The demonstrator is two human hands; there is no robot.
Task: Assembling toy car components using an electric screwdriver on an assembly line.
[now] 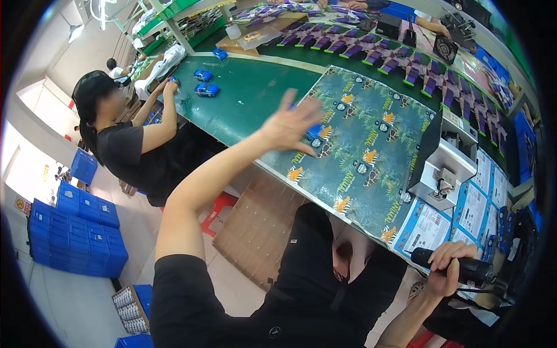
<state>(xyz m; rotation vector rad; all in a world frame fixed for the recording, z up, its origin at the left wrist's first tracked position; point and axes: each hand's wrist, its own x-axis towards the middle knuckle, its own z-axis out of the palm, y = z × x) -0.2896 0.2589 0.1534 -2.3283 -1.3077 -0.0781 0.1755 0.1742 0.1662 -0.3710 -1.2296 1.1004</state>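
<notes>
My left hand (290, 123) is stretched out over the patterned mat (354, 174), open, with its fingers spread and slightly blurred. Partly hidden under its fingers is a blue toy car (314, 131); whether they touch I cannot tell. At the lower right, my right hand (445, 265) is wrapped round a black electric screwdriver (471, 271), its tip pointing left over the table's near edge. Nearby stands a grey and black metal device (436, 188) on the mat's right side, with printed sheets (425, 238) beside it.
Several blue toy cars (206, 90) stand on the green table (255, 87) at the far left, where a co-worker (145, 133) sits handling something. Beyond the mat, rows of purple and green parts (377, 57) lie on a belt. Dark blue pieces (503, 226) sit at the right.
</notes>
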